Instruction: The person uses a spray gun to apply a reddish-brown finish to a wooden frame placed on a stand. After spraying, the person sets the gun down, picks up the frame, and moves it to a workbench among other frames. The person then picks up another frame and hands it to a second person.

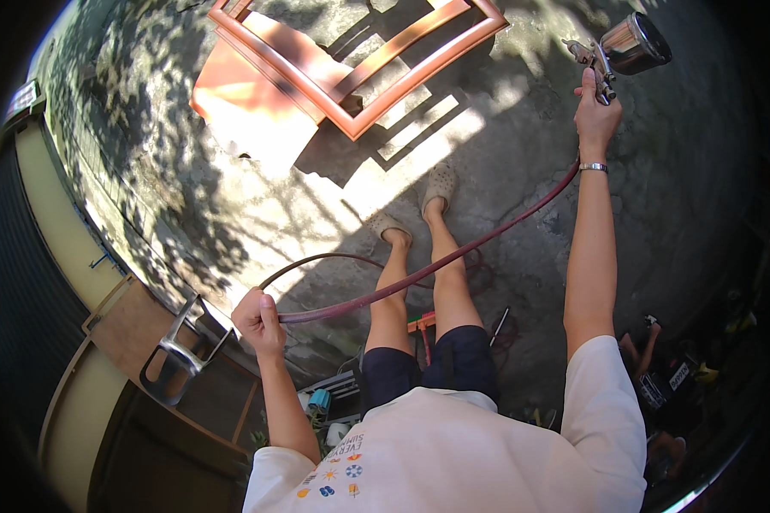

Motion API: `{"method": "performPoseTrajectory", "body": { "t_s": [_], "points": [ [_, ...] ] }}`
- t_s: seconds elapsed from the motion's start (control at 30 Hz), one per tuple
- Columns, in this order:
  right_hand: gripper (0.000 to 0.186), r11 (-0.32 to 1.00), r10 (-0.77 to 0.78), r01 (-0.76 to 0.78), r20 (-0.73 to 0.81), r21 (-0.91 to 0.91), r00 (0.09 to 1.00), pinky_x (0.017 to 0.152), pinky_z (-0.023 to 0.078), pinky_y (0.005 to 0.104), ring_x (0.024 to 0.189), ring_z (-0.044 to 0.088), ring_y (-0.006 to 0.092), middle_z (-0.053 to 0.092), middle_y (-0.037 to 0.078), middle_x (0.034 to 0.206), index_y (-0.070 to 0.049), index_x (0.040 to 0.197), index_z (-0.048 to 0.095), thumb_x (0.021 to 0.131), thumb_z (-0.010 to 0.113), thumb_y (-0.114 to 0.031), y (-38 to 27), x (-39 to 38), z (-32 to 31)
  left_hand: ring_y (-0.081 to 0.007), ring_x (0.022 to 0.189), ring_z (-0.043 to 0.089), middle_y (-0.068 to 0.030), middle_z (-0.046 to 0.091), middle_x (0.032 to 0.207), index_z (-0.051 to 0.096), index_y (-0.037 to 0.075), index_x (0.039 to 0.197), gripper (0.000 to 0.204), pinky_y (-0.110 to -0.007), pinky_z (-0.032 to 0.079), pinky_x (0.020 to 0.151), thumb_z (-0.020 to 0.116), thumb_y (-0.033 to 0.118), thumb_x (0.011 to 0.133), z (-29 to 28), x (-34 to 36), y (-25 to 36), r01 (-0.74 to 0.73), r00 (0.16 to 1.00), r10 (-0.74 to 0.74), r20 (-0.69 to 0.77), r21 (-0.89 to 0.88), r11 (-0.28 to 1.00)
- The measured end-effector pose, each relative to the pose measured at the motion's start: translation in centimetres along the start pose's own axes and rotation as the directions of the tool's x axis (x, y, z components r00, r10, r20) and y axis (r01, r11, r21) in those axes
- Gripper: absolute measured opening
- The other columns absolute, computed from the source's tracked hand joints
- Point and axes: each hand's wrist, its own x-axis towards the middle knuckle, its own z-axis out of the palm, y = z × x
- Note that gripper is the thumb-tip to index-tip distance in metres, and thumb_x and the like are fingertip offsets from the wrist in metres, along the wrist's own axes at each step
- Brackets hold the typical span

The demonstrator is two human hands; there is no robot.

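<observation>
Concrete floor (522,128), part sunlit, spreads around the orange-brown frame (428,74). Nearer the person than the frame, a dark red hose (441,263) bows between the two hands, which are well apart. Right of the frame is a metal spray gun (629,50) with a round cup, its handle gripped by the right hand (597,120). The left hand (259,321), nearer the person than the frame, is closed around the hose. A metallic band (594,167) circles the right wrist.

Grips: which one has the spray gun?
The right-hand grip, beside the metal wristband, is closed on the spray gun; the left-hand grip, bare-wristed, holds the dark red hose.
</observation>
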Motion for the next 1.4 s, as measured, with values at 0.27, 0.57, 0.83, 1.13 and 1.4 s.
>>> {"method": "performPoseTrajectory", "body": {
  "t_s": [0.27, 0.57, 0.83, 1.13, 1.4],
  "points": [
    [0.043, 0.991, 0.085, -0.085, 0.004, 0.106, 0.996, 0.059, 0.048, 0.0309, 0.062, 0.066, 0.0136, 0.069, 0.007, 0.068, 0.003, 0.087, 0.073, 0.093, 0.068, -0.039, -1.0, -1.5, -1.6, -0.0087, 0.051, 0.027, 0.0007, 0.034, 0.053, 0.034, 0.004, 0.056, 0.05, -0.031, 0.016, 0.05, 0.053, 0.02, 0.1, 0.3, -0.4, -1.1, 0.034, 0.999, -0.034, -0.018, -0.001, 0.999],
    [0.029, 0.981, -0.101, 0.013, 0.458, 0.192, 0.883, 0.058, 0.045, 0.0325, 0.063, 0.061, 0.0162, 0.062, 0.01, 0.068, 0.003, 0.088, 0.066, 0.094, 0.069, -0.025, -5.4, -24.1, -2.3, -0.0097, 0.048, 0.026, 0.0, 0.032, 0.051, 0.033, 0.005, 0.055, 0.049, -0.03, 0.016, 0.048, 0.051, 0.016, 0.099, -6.7, -2.7, -4.8, 0.039, 0.988, -0.044, -0.145, -0.042, 0.998],
    [0.029, 0.946, -0.221, 0.01, 0.62, 0.324, 0.753, 0.058, 0.043, 0.0315, 0.063, 0.054, 0.0157, 0.06, 0.01, 0.073, 0.004, 0.089, 0.063, 0.094, 0.069, -0.024, -13.4, -35.0, -3.3, -0.0084, 0.047, 0.026, -0.0008, 0.032, 0.05, 0.034, 0.004, 0.055, 0.051, -0.029, 0.015, 0.047, 0.048, 0.021, 0.1, -12.9, -5.6, -9.1, 0.07, 0.98, -0.079, -0.182, -0.056, 0.996],
    [0.034, 1.0, -0.03, 0.027, 0.509, 0.012, 0.86, 0.058, 0.045, 0.0264, 0.063, 0.058, 0.0089, 0.063, 0.003, 0.068, 0.001, 0.085, 0.067, 0.095, 0.068, -0.032, -13.4, -24.0, -2.2, -0.0085, 0.049, 0.028, -0.0001, 0.033, 0.052, 0.035, 0.003, 0.056, 0.05, -0.029, 0.016, 0.048, 0.049, 0.021, 0.1, -10.9, -5.6, -8.8, 0.057, 0.979, -0.079, -0.19, -0.115, 0.992],
    [0.037, 0.994, -0.085, 0.099, 0.253, -0.042, 0.964, 0.061, 0.049, 0.0292, 0.063, 0.064, 0.0122, 0.067, 0.005, 0.069, 0.001, 0.093, 0.072, 0.094, 0.068, -0.035, -6.8, -7.9, -0.1, -0.0115, 0.051, 0.028, -0.0006, 0.032, 0.053, 0.035, 0.004, 0.057, 0.044, -0.031, 0.018, 0.05, 0.054, 0.011, 0.096, -4.7, -2.3, -4.5, 0.099, 0.991, -0.108, -0.08, -0.105, 0.989]
  ]
}}
